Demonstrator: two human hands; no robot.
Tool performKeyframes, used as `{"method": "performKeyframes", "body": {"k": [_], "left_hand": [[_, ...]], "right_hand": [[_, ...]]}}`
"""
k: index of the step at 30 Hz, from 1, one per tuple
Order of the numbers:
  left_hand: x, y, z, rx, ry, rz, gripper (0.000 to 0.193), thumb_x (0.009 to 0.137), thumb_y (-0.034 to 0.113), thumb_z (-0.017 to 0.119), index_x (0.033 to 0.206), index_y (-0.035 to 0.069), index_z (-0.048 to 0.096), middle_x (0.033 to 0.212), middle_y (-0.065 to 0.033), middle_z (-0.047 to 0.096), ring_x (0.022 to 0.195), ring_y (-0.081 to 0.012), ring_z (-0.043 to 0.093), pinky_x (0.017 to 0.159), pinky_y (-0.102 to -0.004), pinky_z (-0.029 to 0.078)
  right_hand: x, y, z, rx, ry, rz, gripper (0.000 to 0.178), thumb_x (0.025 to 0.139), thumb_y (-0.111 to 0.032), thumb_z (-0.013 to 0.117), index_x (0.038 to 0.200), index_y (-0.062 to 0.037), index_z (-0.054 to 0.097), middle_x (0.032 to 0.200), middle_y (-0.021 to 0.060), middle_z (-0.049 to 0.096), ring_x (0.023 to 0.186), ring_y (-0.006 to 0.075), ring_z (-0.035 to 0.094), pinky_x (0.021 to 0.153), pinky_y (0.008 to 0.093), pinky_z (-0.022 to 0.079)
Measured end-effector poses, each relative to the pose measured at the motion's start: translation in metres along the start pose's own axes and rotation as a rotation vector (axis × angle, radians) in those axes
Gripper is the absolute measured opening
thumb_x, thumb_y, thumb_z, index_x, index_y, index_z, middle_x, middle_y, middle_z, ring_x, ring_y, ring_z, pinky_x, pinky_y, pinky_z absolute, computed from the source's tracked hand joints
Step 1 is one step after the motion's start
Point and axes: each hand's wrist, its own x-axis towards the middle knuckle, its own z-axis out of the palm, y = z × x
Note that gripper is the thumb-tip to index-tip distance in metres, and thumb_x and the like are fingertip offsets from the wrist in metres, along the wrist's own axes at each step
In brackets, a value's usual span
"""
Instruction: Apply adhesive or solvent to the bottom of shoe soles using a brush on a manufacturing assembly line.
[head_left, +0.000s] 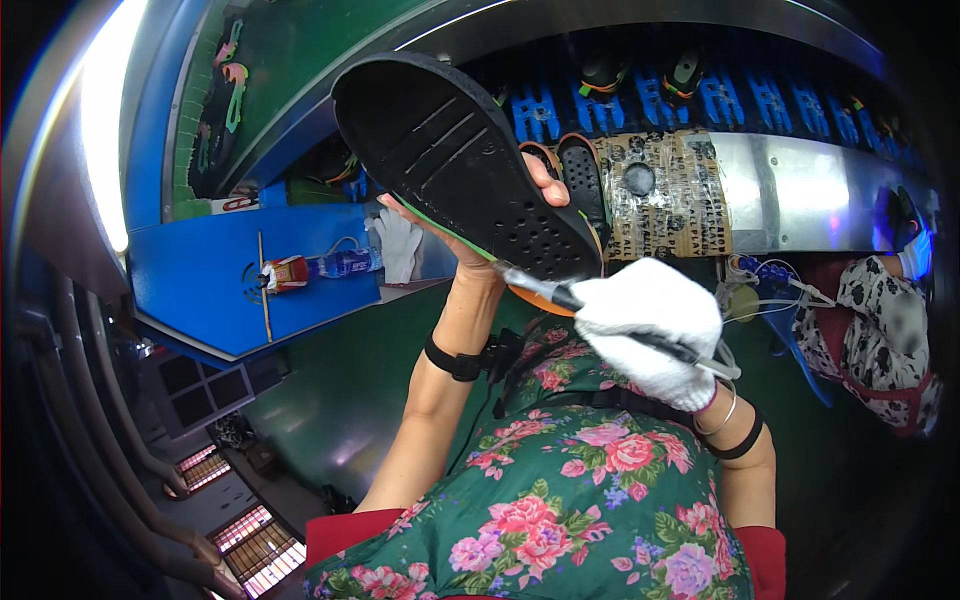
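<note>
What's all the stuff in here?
Shoe: one, black, upper middle
Pen-shaped tool: one, grey, by shoe
Bench: one, silver, upper right
Cardboard: one, brown, on bench
Racks: many, blue, beyond bench
Other shoes: several, black, near bench
Table: one, blue, left
Bottle: one, bluish, on table
Packet: one, reddish, beside bottle
Stick: one, brown, on table
Loose gloves: count unclear, whitish, beside bottle
Lamp: one, white, far left
Co-worker: one, black-and-white clothes, right
Flowery clothing: one piece, green, bottom
Left hand: one, bare, holding shoe
Right hand: one, gloved white, holding tool
</note>
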Motion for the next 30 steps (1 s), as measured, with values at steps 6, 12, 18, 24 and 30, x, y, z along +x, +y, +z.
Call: {"method": "performKeyframes", "body": {"k": [6, 12, 18, 24, 30], "left_hand": [[0.008, 0.003, 0.003, -0.029, -0.114, 0.007, 0.134, 0.058, 0.107, 0.044, 0.121, -0.009, 0.059, 0.108, -0.0281, 0.064, 0.096, -0.0399, 0.066, 0.079, -0.0503, 0.059], [0.011, 0.003, 0.018, 0.143, -0.066, 0.026, 0.096, 0.083, 0.083, 0.060, 0.109, -0.010, 0.062, 0.098, -0.0187, 0.069, 0.089, -0.0284, 0.070, 0.087, -0.0401, 0.054], [0.015, 0.004, 0.016, 0.208, -0.127, 0.022, 0.082, 0.089, 0.070, 0.064, 0.110, -0.010, 0.063, 0.098, -0.0206, 0.069, 0.090, -0.0303, 0.071, 0.091, -0.0408, 0.053], [0.022, 0.009, 0.020, 0.238, -0.162, -0.052, 0.073, 0.092, 0.062, 0.064, 0.107, -0.009, 0.062, 0.093, -0.0227, 0.070, 0.090, -0.0309, 0.071, 0.092, -0.0416, 0.053], [0.026, 0.007, 0.018, 0.299, -0.168, -0.025, 0.073, 0.091, 0.063, 0.064, 0.105, -0.008, 0.063, 0.093, -0.0224, 0.071, 0.090, -0.0312, 0.071, 0.091, -0.0407, 0.053]], "right_hand": [[-0.007, -0.002, -0.002, -0.219, -0.057, -0.110, 0.030, 0.075, -0.003, 0.084, 0.103, -0.0105, 0.080, 0.102, 0.0085, 0.078, 0.086, 0.0246, 0.073, 0.074, 0.0351, 0.057], [-0.012, 0.004, -0.007, -0.052, 0.014, 0.056, 0.023, 0.077, -0.004, 0.084, 0.100, -0.0093, 0.081, 0.100, 0.0097, 0.078, 0.083, 0.0250, 0.073, 0.074, 0.0354, 0.057], [-0.010, -0.003, -0.009, -0.067, -0.028, 0.029, 0.024, 0.077, -0.002, 0.083, 0.100, -0.0086, 0.080, 0.100, 0.0099, 0.078, 0.084, 0.0242, 0.073, 0.074, 0.0351, 0.057], [-0.011, -0.004, -0.014, -0.132, -0.045, 0.000, 0.025, 0.076, -0.001, 0.082, 0.100, -0.0089, 0.080, 0.102, 0.0098, 0.078, 0.084, 0.0250, 0.073, 0.073, 0.0346, 0.058], [-0.015, -0.001, -0.017, -0.141, -0.013, -0.030, 0.029, 0.075, 0.000, 0.083, 0.102, -0.0101, 0.080, 0.102, 0.0094, 0.078, 0.085, 0.0258, 0.073, 0.073, 0.0347, 0.058]]}}
